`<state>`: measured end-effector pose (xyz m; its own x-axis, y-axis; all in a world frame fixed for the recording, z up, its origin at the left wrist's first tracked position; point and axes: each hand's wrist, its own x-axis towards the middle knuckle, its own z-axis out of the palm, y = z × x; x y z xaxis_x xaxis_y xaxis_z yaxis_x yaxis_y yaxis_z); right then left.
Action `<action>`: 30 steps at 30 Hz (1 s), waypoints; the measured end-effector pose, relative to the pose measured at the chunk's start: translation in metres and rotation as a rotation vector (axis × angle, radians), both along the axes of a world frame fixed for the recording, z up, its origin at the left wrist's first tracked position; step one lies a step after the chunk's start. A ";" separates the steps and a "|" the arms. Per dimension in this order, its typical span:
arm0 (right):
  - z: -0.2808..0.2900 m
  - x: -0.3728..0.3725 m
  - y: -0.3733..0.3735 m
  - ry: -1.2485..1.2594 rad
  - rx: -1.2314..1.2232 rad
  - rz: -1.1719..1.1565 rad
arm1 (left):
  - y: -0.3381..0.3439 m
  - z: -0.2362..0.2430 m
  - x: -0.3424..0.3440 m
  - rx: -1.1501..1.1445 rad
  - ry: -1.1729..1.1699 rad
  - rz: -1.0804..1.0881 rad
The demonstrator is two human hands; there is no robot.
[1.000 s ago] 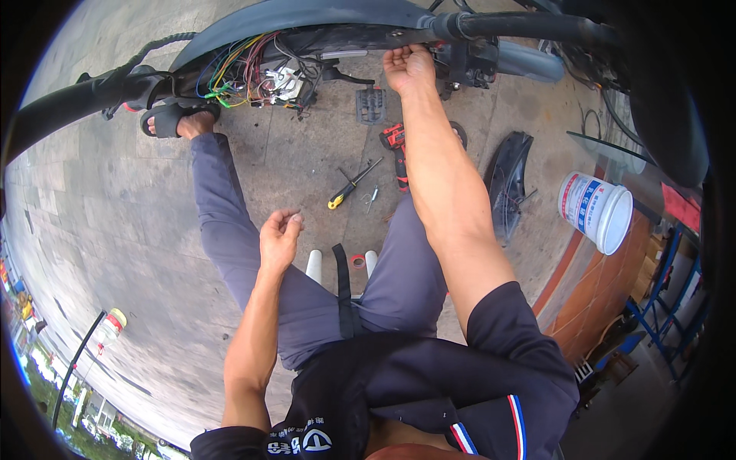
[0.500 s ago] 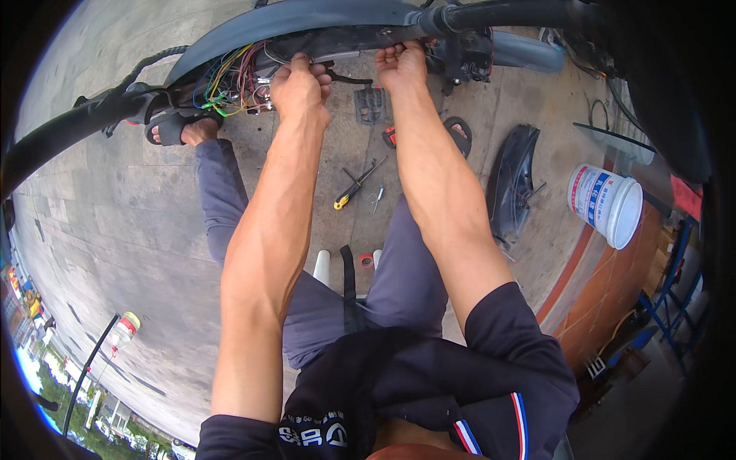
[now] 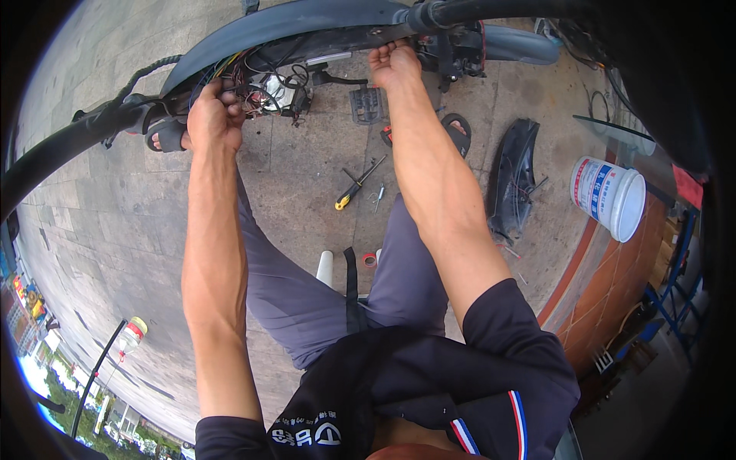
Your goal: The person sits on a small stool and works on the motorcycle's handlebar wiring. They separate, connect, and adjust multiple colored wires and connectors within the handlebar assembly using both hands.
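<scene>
An electric bike's black frame [image 3: 337,42] with a grey-blue fender [image 3: 299,17] runs across the top. My left hand [image 3: 215,119] is at the frame's left part, fingers curled on a bundle of coloured wires [image 3: 239,65]. Just right of it, a silvery box [image 3: 277,93] tangled in dark wires hangs below the frame. My right hand [image 3: 395,67] is raised against the frame's underside near the middle, its fingers bent together; what they hold, if anything, is hidden. Between the hands, a pedal [image 3: 366,106] hangs from its crank.
On the paving lie a yellow-and-black screwdriver [image 3: 349,195], a small metal piece [image 3: 379,198] and a red tape roll [image 3: 369,261]. A black plastic cover [image 3: 512,180] lies to the right. Beyond it stands a white bucket [image 3: 606,198]. My sandalled feet are under the bike.
My left hand has moved left along the frame to the wires. The silvery box and dark wires now show where it was. My right hand has stayed nearly in place.
</scene>
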<state>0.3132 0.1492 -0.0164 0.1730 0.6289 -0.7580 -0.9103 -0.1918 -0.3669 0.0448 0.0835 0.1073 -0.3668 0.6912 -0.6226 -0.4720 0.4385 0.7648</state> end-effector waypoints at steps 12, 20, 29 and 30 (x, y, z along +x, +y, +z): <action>0.013 -0.010 0.000 -0.082 -0.054 -0.071 | 0.007 0.007 0.013 -0.006 0.080 -0.079; 0.017 -0.010 0.001 -0.168 -0.094 -0.041 | 0.003 -0.001 -0.010 -0.033 0.131 -0.089; 0.005 0.000 -0.004 -0.059 0.010 0.021 | -0.006 -0.010 -0.018 -0.032 0.108 -0.227; 0.004 0.000 -0.006 -0.070 0.049 0.012 | -0.006 -0.009 -0.017 -0.060 0.132 -0.236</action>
